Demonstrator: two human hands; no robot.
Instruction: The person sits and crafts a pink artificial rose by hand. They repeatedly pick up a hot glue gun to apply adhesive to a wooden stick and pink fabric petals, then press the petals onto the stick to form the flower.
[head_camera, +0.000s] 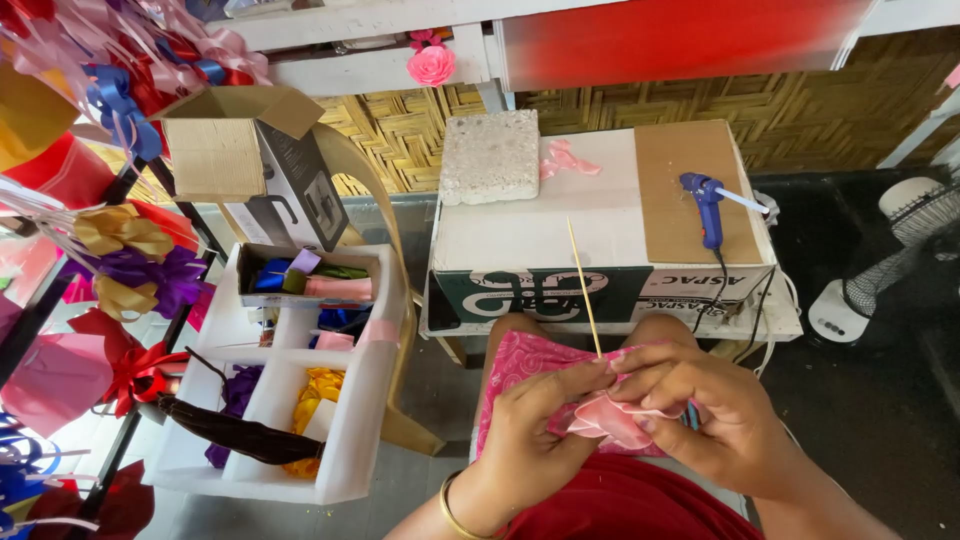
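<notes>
Both my hands, left hand (530, 430) and right hand (715, 415), pinch the pink ribbon petals (612, 420) on the skewer (585, 290); loosen either grip and I bet it unravels.

The right hand (715, 415) hides much of the pink ribbon flower (612, 420) and the stick's (585, 290) lower end.

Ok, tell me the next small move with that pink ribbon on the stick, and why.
Probably press the loose pink ribbon fold tighter around the thin wooden stick. Both the left hand and right hand pinch the petals at its base, and the outer fold looks unfastened.
</notes>
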